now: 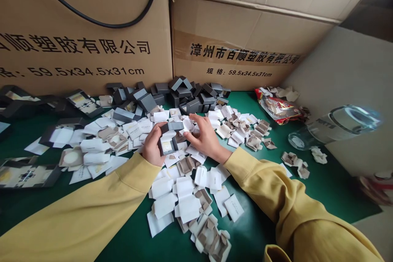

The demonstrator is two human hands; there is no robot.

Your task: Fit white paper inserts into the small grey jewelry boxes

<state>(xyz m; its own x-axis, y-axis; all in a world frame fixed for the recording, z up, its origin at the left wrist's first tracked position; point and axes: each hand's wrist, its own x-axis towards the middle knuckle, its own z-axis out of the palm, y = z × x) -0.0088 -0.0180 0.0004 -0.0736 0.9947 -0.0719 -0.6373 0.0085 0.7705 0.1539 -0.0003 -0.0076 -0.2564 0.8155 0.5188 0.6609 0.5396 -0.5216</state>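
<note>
My left hand (152, 147) grips a small open grey box (169, 141) with a pale insert inside, its lid tipped up toward the far side. My right hand (205, 136) rests just right of the box, fingers spread over loose white cards (187, 206) on the green table (325, 180). Both arms wear yellow sleeves. White and beige card inserts lie scattered all around my hands. A heap of small grey boxes (184, 96) sits beyond them, against the cartons.
Two big cardboard cartons (233, 41) with printed text stand along the far edge, a black cable draped over the left one. A clear bottle (334, 125) lies on its side at the right, near a red snack packet (278, 108). Dark flat packaging lies at the far left.
</note>
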